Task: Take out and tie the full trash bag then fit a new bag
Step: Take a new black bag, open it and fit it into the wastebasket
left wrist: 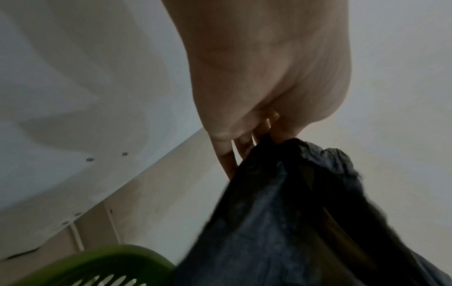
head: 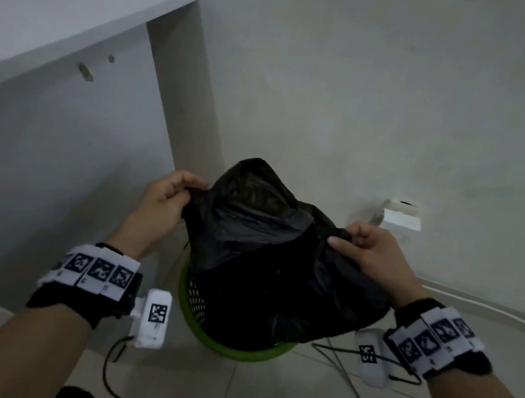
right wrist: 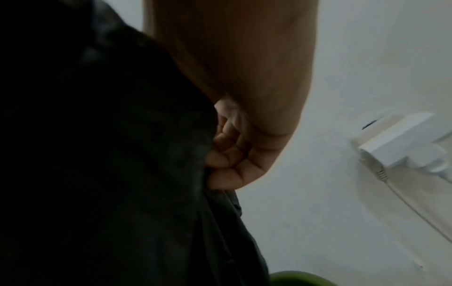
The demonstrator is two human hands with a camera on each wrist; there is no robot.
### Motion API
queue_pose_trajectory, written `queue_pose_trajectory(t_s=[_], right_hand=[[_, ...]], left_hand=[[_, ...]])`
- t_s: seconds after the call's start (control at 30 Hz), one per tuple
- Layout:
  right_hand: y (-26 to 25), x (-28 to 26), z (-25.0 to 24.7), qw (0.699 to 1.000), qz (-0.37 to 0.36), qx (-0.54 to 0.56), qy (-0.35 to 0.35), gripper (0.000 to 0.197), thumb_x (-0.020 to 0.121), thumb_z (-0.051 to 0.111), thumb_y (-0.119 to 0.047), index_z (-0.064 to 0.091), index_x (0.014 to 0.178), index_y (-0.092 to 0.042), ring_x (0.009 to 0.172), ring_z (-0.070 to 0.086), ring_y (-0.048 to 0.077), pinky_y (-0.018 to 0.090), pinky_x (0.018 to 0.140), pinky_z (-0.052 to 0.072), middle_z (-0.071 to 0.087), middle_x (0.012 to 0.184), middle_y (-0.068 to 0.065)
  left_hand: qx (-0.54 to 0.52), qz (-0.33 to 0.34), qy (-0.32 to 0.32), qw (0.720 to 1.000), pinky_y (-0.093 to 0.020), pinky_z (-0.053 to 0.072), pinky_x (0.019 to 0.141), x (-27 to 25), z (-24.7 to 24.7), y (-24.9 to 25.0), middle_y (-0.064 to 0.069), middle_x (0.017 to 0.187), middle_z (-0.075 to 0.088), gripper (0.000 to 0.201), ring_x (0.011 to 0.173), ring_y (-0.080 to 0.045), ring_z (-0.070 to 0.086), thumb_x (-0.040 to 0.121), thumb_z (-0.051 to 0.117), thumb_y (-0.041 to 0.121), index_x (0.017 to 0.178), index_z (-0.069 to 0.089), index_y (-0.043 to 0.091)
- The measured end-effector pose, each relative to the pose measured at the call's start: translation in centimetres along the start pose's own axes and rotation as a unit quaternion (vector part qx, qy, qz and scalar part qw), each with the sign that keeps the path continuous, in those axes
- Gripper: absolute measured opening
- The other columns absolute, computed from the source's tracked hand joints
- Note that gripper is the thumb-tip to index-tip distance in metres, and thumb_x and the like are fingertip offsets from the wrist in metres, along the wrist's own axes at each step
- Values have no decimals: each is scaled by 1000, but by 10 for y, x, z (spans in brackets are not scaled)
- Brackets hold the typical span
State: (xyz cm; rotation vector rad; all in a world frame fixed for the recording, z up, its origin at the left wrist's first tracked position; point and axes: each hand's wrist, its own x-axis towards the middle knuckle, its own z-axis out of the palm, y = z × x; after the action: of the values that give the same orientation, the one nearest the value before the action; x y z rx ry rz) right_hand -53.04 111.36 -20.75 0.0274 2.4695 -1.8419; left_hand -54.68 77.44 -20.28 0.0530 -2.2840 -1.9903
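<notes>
1. A person's left hand (head: 163,198) and right hand (head: 369,251) hold a black trash bag (head: 265,266) by opposite sides of its mouth, directly above a green perforated bin (head: 195,304) that stands below and between the wrists.

2. The left hand pinches a bunched fold of the rim between thumb and fingers (left wrist: 247,147); the right hand is closed on the other side, its fingers (right wrist: 227,154) curled into the plastic with the thumb pressed on top. Neither hand is free.

3. The bag's lower part sits inside the bin or just at its rim — the frames do not settle which. Beyond the two hands, the far edge of the mouth stands up in a loose peak.

4. The film looks thin, soft and slick, creasing wherever it is gathered. Judging by how taut it hangs below the grips, it carries some weight, though how much cannot be told.

5. The best hold is likely the bunched rim itself, gathered thick — single layers could stretch or slip through the fingers.

6. The lift-out appears to be under way; tying and the fresh liner remain to be done.

7. To the left hand's side stands a white cabinet panel (head: 62,123); beyond the right hand, a white wall fitting (head: 400,218) with a cable.
</notes>
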Motion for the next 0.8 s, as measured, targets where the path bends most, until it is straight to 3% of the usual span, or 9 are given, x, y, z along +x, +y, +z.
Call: queue_pose_trajectory(t_s=[0.07,0.13,0.27,0.43,0.53,0.6,0.7,0.77,0.8], right_hand=[[1,-4,7,998,-53,-3,-17,15,82,77,-5,63,79,-4,63,56,13,23,61,46,62,67,9],[4,-6,20,993,-104,-43,-40,12,83,76,-2,65,81,-7,70,63,11,21,70,51,69,76,4],[13,-7,18,970,-155,-180,-51,16,83,74,-3,71,84,-19,83,68,4,12,81,48,73,86,-5],[38,-21,-44,953,-96,-287,22,32,79,66,6,67,79,-27,76,65,-1,-2,69,39,71,73,-10],[44,-29,-49,958,-69,-276,44,29,81,65,5,67,79,-24,76,62,-12,-2,66,40,70,72,-11],[47,-28,-39,965,-67,-251,46,26,80,65,5,67,79,-21,73,63,-10,0,67,42,71,76,-8],[47,-19,-22,979,-53,-191,44,23,79,67,4,65,77,-19,68,65,2,11,68,49,73,76,-2],[43,-14,-10,987,-39,-155,38,21,80,68,3,62,74,-16,60,62,7,18,62,49,70,69,0],[40,-13,-4,990,-35,-134,29,21,81,68,4,60,72,-13,55,58,6,18,57,47,67,64,1]], left_hand=[[-63,-45,-34,996,-35,50,82,-4,10,8,5,105,72,20,96,-16,66,96,52,34,102,69,28],[-24,-66,-101,992,-33,51,91,-9,24,7,7,115,72,31,106,-12,66,89,58,58,106,71,35],[164,-44,-104,980,-36,53,80,-12,31,-5,-9,91,73,13,85,-17,65,91,66,16,92,72,4],[56,-105,60,991,-33,49,89,-2,-29,-21,-5,110,68,22,93,-13,63,100,51,10,117,62,18],[29,-135,143,980,-31,44,92,3,-44,-34,-8,132,60,44,115,-23,58,95,45,0,136,50,16],[10,-71,174,982,-30,45,98,-4,-31,-26,-6,140,55,55,126,-18,52,87,43,-2,140,48,16],[151,182,179,955,-27,45,95,-36,4,5,-7,127,58,42,115,-14,54,82,49,10,123,57,8],[255,337,78,903,-30,45,90,-61,35,18,0,109,63,27,102,-17,58,87,60,26,109,66,10],[293,344,-6,892,-33,46,89,-71,51,16,3,105,64,33,100,-17,59,86,65,38,109,68,14]])
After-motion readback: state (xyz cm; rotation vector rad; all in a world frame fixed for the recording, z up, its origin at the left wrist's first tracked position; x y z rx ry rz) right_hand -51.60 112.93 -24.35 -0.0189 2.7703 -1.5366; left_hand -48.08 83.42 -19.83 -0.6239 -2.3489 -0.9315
